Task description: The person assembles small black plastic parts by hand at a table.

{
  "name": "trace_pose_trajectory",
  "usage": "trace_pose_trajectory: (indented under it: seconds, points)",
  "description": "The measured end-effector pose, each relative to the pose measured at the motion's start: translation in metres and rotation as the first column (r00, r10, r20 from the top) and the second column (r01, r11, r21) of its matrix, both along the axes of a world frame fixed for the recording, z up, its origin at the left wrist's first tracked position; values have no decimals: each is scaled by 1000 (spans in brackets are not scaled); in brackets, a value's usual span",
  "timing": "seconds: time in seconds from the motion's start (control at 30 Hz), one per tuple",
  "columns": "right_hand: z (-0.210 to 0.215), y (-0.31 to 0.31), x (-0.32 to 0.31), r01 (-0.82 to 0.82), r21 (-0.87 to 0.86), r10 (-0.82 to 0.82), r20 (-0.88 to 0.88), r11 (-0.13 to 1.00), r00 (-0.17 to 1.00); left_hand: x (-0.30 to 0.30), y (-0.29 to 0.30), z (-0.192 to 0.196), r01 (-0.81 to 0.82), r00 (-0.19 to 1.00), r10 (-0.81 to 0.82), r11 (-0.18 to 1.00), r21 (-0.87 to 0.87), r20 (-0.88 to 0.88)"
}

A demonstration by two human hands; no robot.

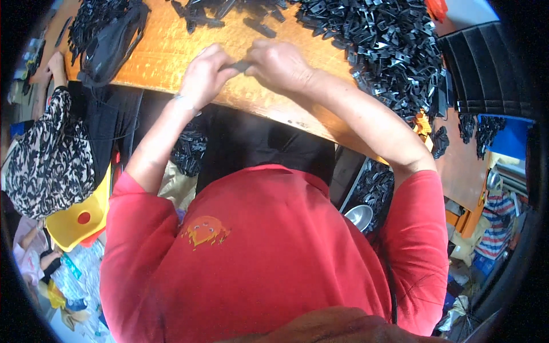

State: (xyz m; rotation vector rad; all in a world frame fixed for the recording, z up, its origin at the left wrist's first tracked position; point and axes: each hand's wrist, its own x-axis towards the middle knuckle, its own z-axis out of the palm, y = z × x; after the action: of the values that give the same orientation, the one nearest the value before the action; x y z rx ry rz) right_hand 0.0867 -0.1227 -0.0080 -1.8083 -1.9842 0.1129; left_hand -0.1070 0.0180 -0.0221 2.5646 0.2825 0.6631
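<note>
Pinched at upper centre of frame between closed left hand (203,74) and right hand (277,64) over the table (166,51): a small black clip (241,66), likely light, stiff plastic, best gripped by its ends, beside the pile (389,46) upper right.

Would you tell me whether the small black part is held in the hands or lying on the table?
Held: both hands, left and right, pinch the small black part above the orange table.

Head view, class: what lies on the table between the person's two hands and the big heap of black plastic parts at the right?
Bare orange tabletop separates the right hand, the left hand and the heap of black plastic parts, in the head view.
</note>
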Motion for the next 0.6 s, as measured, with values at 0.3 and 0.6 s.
trace_pose_trajectory:
  seconds: [0.3,0.6]
  points:
    - [24,-60,101,408,84,-413,302,909,859,-48,47,63,-85,932,-37,945,-317,-360]
    - [18,-42,95,305,12,-278,444,952,852,87,12,7,-115,993,117,954,278,10]
